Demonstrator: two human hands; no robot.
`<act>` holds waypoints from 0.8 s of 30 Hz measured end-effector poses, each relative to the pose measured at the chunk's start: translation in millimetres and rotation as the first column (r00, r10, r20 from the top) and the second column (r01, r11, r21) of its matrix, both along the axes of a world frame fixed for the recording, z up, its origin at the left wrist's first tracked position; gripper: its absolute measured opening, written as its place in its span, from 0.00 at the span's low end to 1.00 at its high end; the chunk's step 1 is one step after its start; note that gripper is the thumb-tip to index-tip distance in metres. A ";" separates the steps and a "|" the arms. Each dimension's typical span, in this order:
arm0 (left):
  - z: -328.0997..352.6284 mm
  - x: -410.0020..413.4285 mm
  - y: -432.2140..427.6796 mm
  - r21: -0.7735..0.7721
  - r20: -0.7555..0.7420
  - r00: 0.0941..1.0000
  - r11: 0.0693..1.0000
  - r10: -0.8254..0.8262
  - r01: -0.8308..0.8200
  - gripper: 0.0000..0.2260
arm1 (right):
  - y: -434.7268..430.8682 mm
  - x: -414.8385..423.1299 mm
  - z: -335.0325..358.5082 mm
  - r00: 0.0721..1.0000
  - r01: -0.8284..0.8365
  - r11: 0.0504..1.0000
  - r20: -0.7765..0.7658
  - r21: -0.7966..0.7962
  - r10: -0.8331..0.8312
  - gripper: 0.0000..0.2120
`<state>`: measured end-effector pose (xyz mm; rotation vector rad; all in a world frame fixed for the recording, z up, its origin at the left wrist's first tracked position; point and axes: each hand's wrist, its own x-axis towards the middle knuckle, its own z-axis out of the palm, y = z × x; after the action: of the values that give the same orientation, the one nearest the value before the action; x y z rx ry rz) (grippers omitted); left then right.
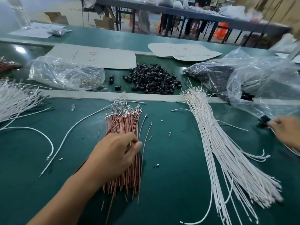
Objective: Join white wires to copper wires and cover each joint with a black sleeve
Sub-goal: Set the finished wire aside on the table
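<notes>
A bundle of copper wires [125, 127] lies on the green bench in the middle. My left hand [113, 153] rests on top of it, thumb and fingers pinching a copper wire at the bundle's right side. A long bundle of white wires [227, 151] fans out to the right. A heap of black sleeves [154, 80] sits beyond the metal strip. At the right edge my right hand [285, 132] holds a wire that has a black sleeve [264, 120] at its end, and the fingers are partly cut off by the frame.
Clear plastic bags lie at the back left [65, 73] and right [263, 82], the right one holding more black sleeves. More white wires [16, 99] pile at the left edge. Loose single white wires [68, 135] and small wire scraps dot the bench. Grey cards [97, 57] lie behind.
</notes>
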<state>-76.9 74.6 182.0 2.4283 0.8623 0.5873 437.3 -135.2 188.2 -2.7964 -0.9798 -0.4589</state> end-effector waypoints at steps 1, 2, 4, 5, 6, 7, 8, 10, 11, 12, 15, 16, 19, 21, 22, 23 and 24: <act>-0.8 -0.1 0.5 0.001 -0.002 1.000 1.000 0.003 -0.003 0.09 | -0.7 -6.6 -6.7 0.997 0.017 1.000 -0.075 0.022 -0.015 0.19; -1.8 -0.4 1.1 0.001 -0.002 1.000 1.000 0.006 -0.006 0.09 | 0.8 -17.5 -9.1 0.995 0.029 0.999 -0.100 0.028 -0.026 0.16; -3.3 -0.9 1.2 0.008 -0.006 1.000 1.000 0.003 -0.003 0.09 | -0.5 -23.0 -21.0 0.994 0.101 0.994 -0.041 0.031 -0.100 0.09; -3.6 -1.0 0.8 0.015 -0.009 1.000 1.000 0.001 -0.001 0.10 | -2.7 -26.1 -26.7 0.994 0.112 0.991 0.001 0.071 -0.112 0.06; -3.7 -0.7 0.6 0.019 -0.010 1.000 1.000 0.000 0.000 0.10 | -3.8 -29.4 -31.6 0.996 0.080 0.989 0.022 0.122 -0.083 0.05; -3.5 -0.4 0.5 0.020 -0.010 1.000 1.000 0.000 0.001 0.11 | -5.8 -31.0 -37.0 0.996 0.080 0.984 0.022 0.159 -0.085 0.06; -3.2 0.1 0.4 0.018 -0.011 1.000 1.000 -0.001 0.001 0.11 | -6.0 -32.6 -43.3 0.998 0.065 0.979 0.001 0.194 -0.066 0.07; -2.8 0.9 0.1 0.015 -0.015 1.000 1.000 -0.002 0.002 0.12 | -4.9 -40.0 -47.5 0.999 0.040 0.971 -0.045 0.234 -0.031 0.07; -2.8 1.0 0.0 0.019 -0.016 1.000 1.000 0.002 -0.001 0.11 | -2.6 -42.6 -46.1 0.997 0.052 0.969 -0.061 0.243 -0.038 0.06; -2.9 0.6 0.3 0.024 -0.017 1.000 1.000 0.007 -0.006 0.10 | 0.2 -48.0 -40.0 0.996 0.064 0.969 -0.071 0.237 -0.049 0.06; -3.8 -0.9 1.3 0.022 -0.022 1.000 1.000 0.011 -0.011 0.09 | 9.7 -76.8 -13.2 0.999 0.041 0.973 0.008 0.229 -0.044 0.09; -4.0 -0.9 1.5 0.019 -0.023 1.000 1.000 0.009 -0.009 0.09 | 15.2 -96.5 -2.2 0.999 -0.023 0.969 0.043 0.247 0.013 0.08; -3.9 0.0 2.3 0.015 -0.019 1.000 1.000 0.015 -0.015 0.08 | 46.2 -167.2 23.8 0.949 -0.259 0.946 -0.131 0.193 0.287 0.04; -3.9 0.1 3.2 -0.002 -0.015 1.000 1.000 0.023 -0.023 0.08 | 66.0 -195.1 22.5 0.930 -0.283 0.958 -0.255 -0.044 0.263 0.10; -3.8 0.0 3.2 -0.015 -0.010 1.000 1.000 0.024 -0.024 0.08 | 72.7 -201.1 19.2 0.948 -0.254 0.958 -0.232 -0.135 0.218 0.12; -3.3 0.1 3.0 -0.024 -0.005 1.000 0.999 0.023 -0.023 0.08 | 77.3 -202.7 16.9 0.967 -0.218 0.960 -0.173 -0.175 0.188 0.14; -2.7 0.3 2.5 -0.029 -0.004 1.000 0.999 0.018 -0.019 0.08 | 79.5 -202.3 16.6 0.979 -0.182 0.966 -0.121 -0.183 0.162 0.13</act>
<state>-76.6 77.1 179.3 2.3986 0.8895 0.5740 235.0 -55.7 204.8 -2.8317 -1.2932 -0.2005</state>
